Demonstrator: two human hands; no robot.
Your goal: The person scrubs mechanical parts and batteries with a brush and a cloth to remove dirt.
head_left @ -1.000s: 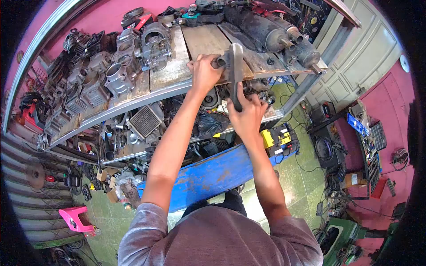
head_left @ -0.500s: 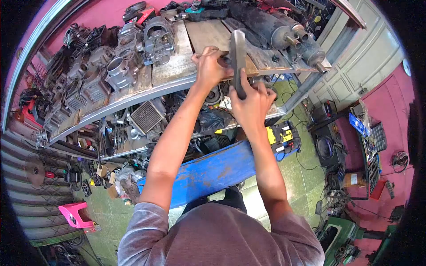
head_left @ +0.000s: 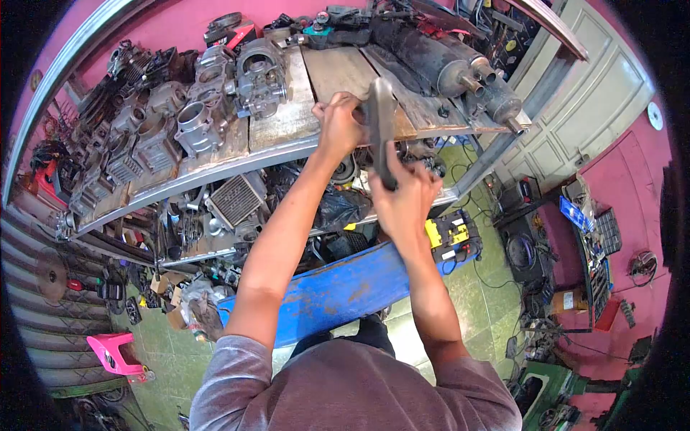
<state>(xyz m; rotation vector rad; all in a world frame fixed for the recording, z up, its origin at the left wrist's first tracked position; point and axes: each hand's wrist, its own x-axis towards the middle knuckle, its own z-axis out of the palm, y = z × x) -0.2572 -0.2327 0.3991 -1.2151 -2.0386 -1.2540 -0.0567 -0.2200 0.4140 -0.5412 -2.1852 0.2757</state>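
Note:
My right hand (head_left: 404, 190) is closed around the dark lower end of a long, grey, brush-like tool (head_left: 382, 118), held upright and blurred by motion. Left of it, my left hand (head_left: 338, 122) has its fingers bent around a small dark part (head_left: 359, 113), mostly hidden by the fingers. The tool's left side lies against or very close to this part; contact cannot be made out. Both hands are over the front edge of the wooden shelf top (head_left: 338, 70).
Engine cylinders (head_left: 195, 126) and a metal casing (head_left: 260, 79) crowd the shelf's left side. Exhaust mufflers (head_left: 460, 75) lie at right. Beneath are a finned radiator (head_left: 236, 199) and a blue bench (head_left: 345, 294). A pink stool (head_left: 115, 353) stands on the floor.
My right hand and the tool have moved down and slightly left in view. The left hand has shifted slightly lower, still holding the small dark part.

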